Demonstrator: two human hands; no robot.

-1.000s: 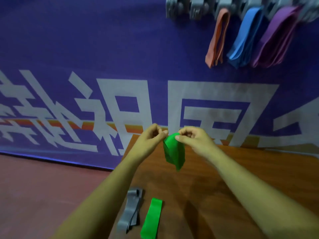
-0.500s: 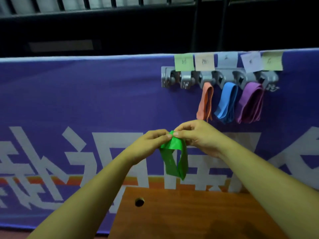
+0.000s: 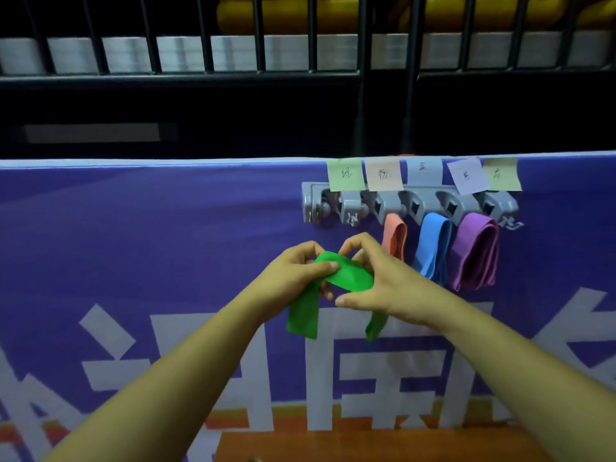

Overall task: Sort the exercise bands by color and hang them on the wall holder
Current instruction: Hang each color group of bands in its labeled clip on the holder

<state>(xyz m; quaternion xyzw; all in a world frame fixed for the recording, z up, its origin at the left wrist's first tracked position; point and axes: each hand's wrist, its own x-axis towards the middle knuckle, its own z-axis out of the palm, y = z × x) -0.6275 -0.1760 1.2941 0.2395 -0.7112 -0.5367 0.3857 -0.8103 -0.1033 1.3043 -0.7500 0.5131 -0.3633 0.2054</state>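
Green, the band [image 3: 350, 278] is held in the air just below and left of the holder [image 3: 390, 205], two lengths hanging down. It is pinched at the top by the left hand [image 3: 293, 275], thumb pressed on it, and by the curled fingers of the right hand [image 3: 390, 281]. The hanging step is judged to be in hand. A pink band [image 3: 395, 238], a blue band [image 3: 433, 245] and a purple band [image 3: 475, 251] are already hung; the left hooks [image 3: 351, 211] are bare (a green note [image 3: 345, 175] is stuck above). Next, the loop should be opened, raised and slipped on there.
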